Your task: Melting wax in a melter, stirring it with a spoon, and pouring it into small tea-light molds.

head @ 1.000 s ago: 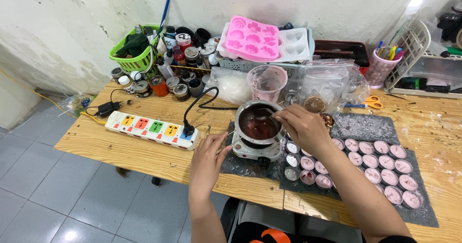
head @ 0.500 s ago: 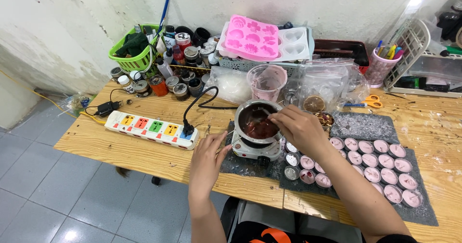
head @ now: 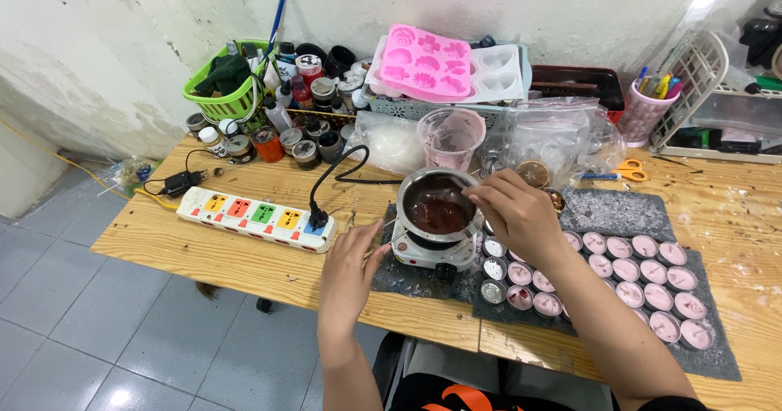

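Right hand (head: 517, 215) at 3 o'clock of the round metal pot of dark red liquid (head: 436, 207) – fingers pinched, contents unclear; left hand (head: 352, 263) open – holding nothing

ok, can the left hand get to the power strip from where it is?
Probably yes. The left hand rests on the table edge beside the small hot plate, and the power strip lies just to its left with only bare wood between them.
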